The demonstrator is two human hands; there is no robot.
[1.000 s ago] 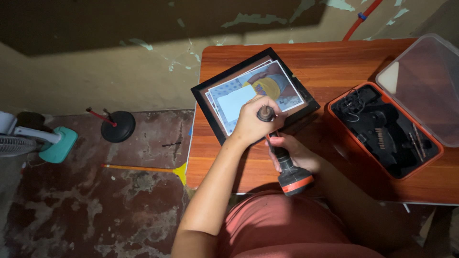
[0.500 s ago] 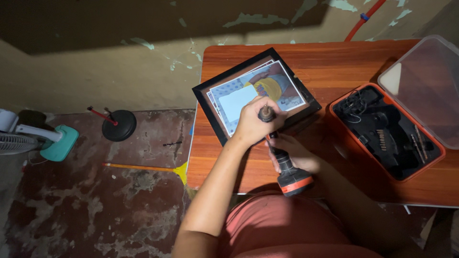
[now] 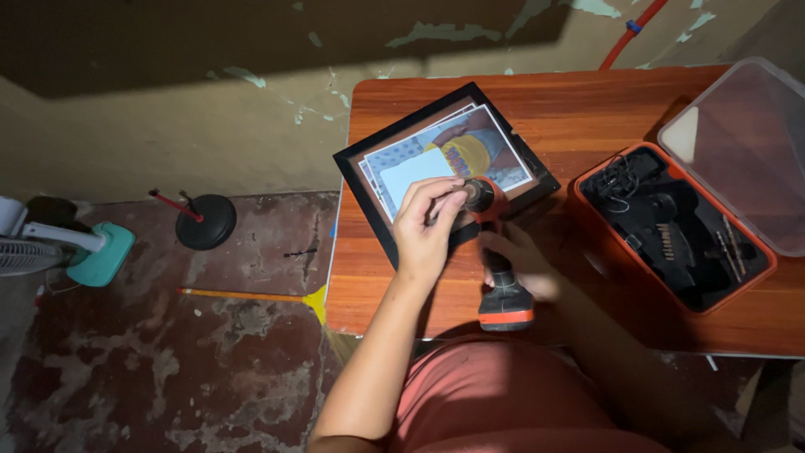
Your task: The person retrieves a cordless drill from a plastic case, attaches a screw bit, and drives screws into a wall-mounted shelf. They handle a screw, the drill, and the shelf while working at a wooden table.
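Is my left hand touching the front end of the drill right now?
Touching. The head view shows the left hand with its fingers closed around the front end of the drill, above the picture frame.

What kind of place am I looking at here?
Likely a home room used as a makeshift workbench: peeling painted wall, worn patchy floor with a standing fan, and a small wooden table holding an open tool case.
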